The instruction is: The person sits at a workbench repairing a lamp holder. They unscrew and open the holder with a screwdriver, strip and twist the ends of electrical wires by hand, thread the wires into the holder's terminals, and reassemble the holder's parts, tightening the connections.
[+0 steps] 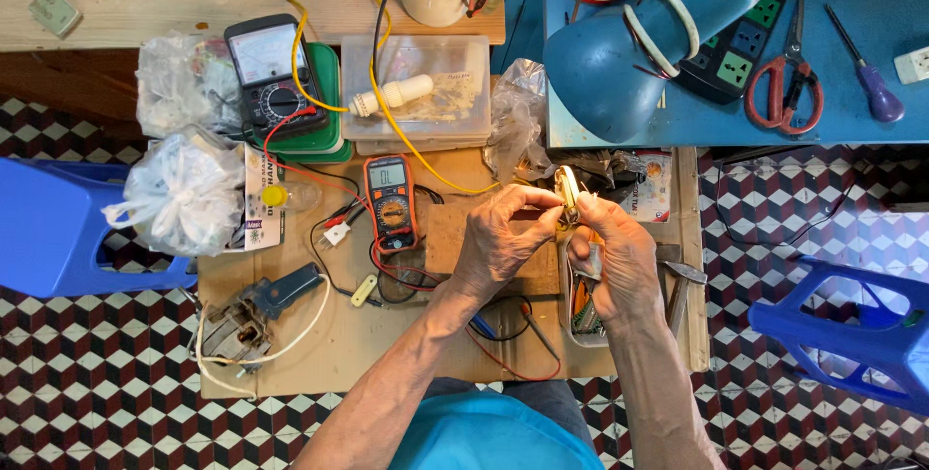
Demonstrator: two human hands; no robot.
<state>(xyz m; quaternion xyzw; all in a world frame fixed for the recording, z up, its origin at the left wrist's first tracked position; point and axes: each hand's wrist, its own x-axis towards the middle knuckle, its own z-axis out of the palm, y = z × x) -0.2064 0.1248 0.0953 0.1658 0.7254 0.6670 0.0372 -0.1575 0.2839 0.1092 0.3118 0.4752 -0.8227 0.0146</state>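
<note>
- A small cream and metal part (567, 195), possibly a lamp holder, is held up between both hands above the wooden workboard (387, 334).
- The left hand (498, 238) is closed on the part, its fingertips pinched on the left side.
- The right hand (614, 252) is curled around the part's right side and lower end.
- An orange digital multimeter (390, 201) lies just left of the left hand, its red and black leads trailing across the board.
- A black analogue meter (268, 73) rests further up, well apart from the hands.
- 1 blue desk lamp (639, 44) hangs over the bench edge.
</note>
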